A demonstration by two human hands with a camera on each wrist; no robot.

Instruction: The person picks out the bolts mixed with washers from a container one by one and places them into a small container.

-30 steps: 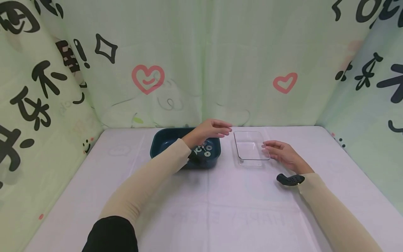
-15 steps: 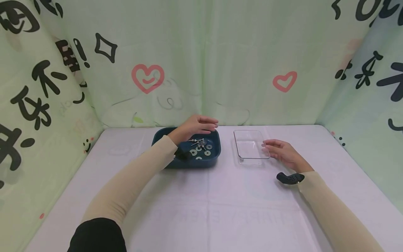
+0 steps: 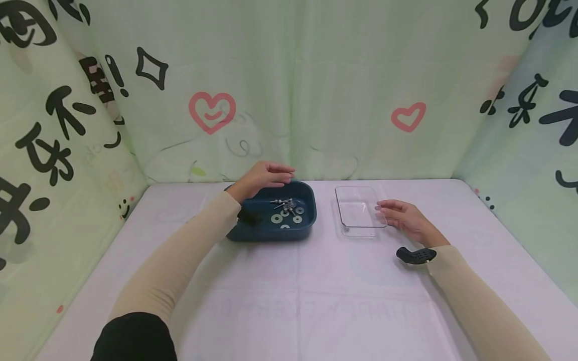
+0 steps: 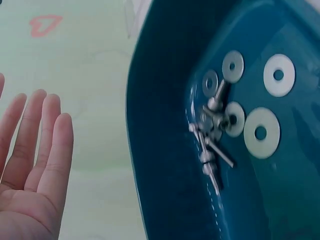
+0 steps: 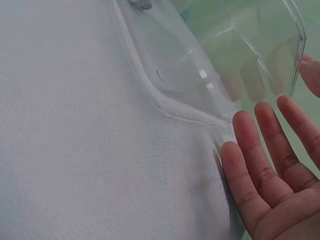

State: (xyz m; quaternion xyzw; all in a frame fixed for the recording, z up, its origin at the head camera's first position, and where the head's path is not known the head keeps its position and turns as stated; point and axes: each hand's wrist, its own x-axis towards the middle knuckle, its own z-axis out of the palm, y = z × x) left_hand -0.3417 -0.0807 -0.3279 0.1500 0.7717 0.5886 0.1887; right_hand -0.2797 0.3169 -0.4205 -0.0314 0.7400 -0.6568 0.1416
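Note:
Over the back left of a dark blue bin [image 3: 271,233], my left hand [image 3: 266,176] hovers with fingers extended and nothing in them. In the left wrist view its fingers [image 4: 47,145] are outside the bin wall. Metal bolts [image 3: 284,204] lie bunched on the bin floor, with several flat washers [image 4: 261,133] around them. My right hand [image 3: 406,219] is at the right side of a clear plastic box [image 3: 361,228]. Its fingers [image 5: 267,132] are fairly straight, close to the box wall; contact is hard to tell. A small metal piece [image 5: 142,4] is at the box's near left corner.
A white cloth [image 3: 298,301] covers the table. Pale green printed curtains [image 3: 343,90] enclose it at the back and both sides. Black wrist devices [image 3: 416,256] are on both arms; the left one hangs over the bin. The bin and box stand apart near the back edge.
My left hand has moved left, from between the bin and the box to the bin's back left, uncovering the bolts and washers. The right hand and the box have stayed in place.

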